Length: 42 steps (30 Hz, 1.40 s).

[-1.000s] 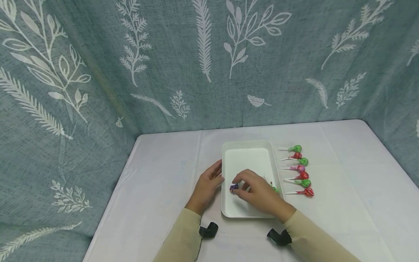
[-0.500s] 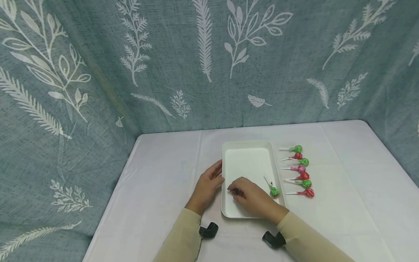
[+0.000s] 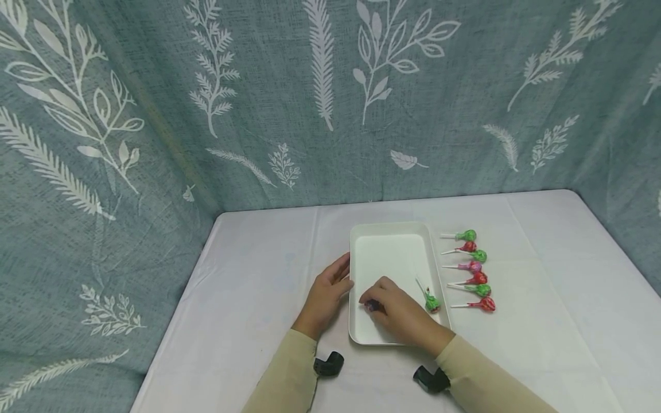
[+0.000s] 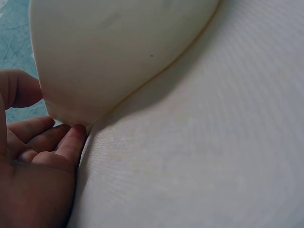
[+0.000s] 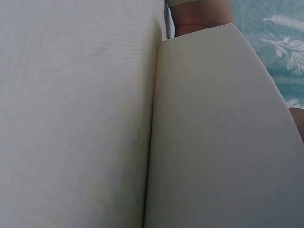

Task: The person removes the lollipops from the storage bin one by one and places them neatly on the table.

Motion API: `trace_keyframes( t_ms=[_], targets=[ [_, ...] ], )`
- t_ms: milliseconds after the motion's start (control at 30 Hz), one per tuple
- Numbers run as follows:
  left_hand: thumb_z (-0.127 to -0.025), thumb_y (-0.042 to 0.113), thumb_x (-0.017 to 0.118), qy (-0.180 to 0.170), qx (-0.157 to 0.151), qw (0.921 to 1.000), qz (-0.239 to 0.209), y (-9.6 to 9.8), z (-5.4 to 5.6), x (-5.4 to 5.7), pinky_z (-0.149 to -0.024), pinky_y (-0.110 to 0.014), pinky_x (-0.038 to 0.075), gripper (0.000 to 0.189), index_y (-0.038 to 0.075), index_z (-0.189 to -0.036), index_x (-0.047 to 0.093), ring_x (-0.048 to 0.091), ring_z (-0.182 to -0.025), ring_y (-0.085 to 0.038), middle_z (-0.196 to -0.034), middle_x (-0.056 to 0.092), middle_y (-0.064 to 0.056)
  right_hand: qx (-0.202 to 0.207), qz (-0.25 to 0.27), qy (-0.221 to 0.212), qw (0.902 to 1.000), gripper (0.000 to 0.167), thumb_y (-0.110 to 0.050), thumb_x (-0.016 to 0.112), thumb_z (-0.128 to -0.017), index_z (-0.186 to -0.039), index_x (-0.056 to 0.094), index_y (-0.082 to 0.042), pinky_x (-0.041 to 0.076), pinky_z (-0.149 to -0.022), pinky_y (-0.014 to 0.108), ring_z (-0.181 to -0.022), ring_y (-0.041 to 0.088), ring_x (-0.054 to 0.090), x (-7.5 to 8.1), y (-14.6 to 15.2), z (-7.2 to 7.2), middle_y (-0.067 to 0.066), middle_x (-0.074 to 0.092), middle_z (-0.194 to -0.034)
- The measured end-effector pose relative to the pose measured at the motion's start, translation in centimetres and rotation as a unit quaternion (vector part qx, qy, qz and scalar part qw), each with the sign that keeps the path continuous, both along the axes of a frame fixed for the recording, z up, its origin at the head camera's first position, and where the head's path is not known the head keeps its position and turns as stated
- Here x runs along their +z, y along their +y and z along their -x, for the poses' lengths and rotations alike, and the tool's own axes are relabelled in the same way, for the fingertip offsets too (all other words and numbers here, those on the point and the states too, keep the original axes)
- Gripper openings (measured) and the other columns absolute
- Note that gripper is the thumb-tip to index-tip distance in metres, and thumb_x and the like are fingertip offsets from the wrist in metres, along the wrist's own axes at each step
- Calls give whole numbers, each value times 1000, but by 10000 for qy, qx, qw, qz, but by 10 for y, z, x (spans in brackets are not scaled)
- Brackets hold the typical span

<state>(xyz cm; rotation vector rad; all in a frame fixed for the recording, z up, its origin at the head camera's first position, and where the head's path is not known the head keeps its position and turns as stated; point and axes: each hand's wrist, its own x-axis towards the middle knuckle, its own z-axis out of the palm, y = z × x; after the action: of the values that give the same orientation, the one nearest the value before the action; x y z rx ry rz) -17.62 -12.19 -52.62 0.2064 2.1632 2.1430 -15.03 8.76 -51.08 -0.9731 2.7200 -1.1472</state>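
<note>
In the head view, a white tray [image 3: 391, 252] stands on the white-covered table. My left hand [image 3: 324, 295] holds its left side; in the left wrist view the thumb [image 4: 23, 89] is at the rim and the other fingers [image 4: 69, 147] are curled against the lower edge. Inside the tray, near the front left, my right hand [image 3: 397, 310] pinches a dark purple lollipop [image 3: 370, 305], mostly hidden by the fingers. A green lollipop [image 3: 431, 302] lies in the tray, right of that hand, its stick pointing away. The right wrist view mostly shows the tray's outer wall [image 5: 213, 128].
Right of the tray, several lollipops lie in a column on the table, heads to the right: red ones such as the nearest lollipop [image 3: 485, 303], green ones, and a pink lollipop [image 3: 474, 266]. A blue-green leaf-patterned curtain [image 3: 289, 103] hangs behind and beside the table.
My right hand has moved slightly left and down in the tray, closing around the purple lollipop. The green lollipop in the tray now shows fully. My left hand has stayed put.
</note>
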Motion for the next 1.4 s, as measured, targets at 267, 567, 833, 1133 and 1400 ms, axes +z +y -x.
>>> trace_keyframes(
  t_ms=[267,567,833,1133,1400],
  targets=[
    [-100,-3,58,-13,-26,10000,-21,-1,1,-2,-121,-39,42,65,0,-164,44,46,-152,-31,-166,47,-15,-285,248,339,9987,26,-1,74,-102,-127,77,-8,58,-83,31,-95,10,59,3,0,0,-1,59,-112],
    [-101,-1,59,-40,1,9999,94,-1,2,-3,-120,-38,43,65,3,-165,45,46,-151,-30,-166,47,-13,-453,923,563,9931,23,-4,83,-96,-116,72,-9,58,-73,27,-86,7,63,8,1,0,-6,65,-106],
    [-100,0,59,70,26,9997,236,0,1,-2,-120,-39,43,65,3,-164,46,47,-151,-29,-165,49,-12,-765,1808,316,9800,29,-5,88,-91,-102,63,-16,55,-64,27,-76,7,64,15,7,1,-9,65,-95],
    [-101,-1,59,87,10,9998,173,0,2,-4,-120,-39,43,65,2,-164,46,47,-151,-30,-165,48,-12,-870,2160,52,9725,22,-2,84,-95,-116,76,-6,61,-74,30,-87,15,66,20,15,2,-6,69,-98],
    [-100,0,59,63,63,9996,256,0,2,-3,-121,-40,42,65,3,-164,47,47,-151,-29,-165,49,-11,-1104,2104,-281,9709,16,-3,84,-96,-107,74,-10,59,-76,29,-87,16,65,23,23,1,-5,69,-99]
  ],
)
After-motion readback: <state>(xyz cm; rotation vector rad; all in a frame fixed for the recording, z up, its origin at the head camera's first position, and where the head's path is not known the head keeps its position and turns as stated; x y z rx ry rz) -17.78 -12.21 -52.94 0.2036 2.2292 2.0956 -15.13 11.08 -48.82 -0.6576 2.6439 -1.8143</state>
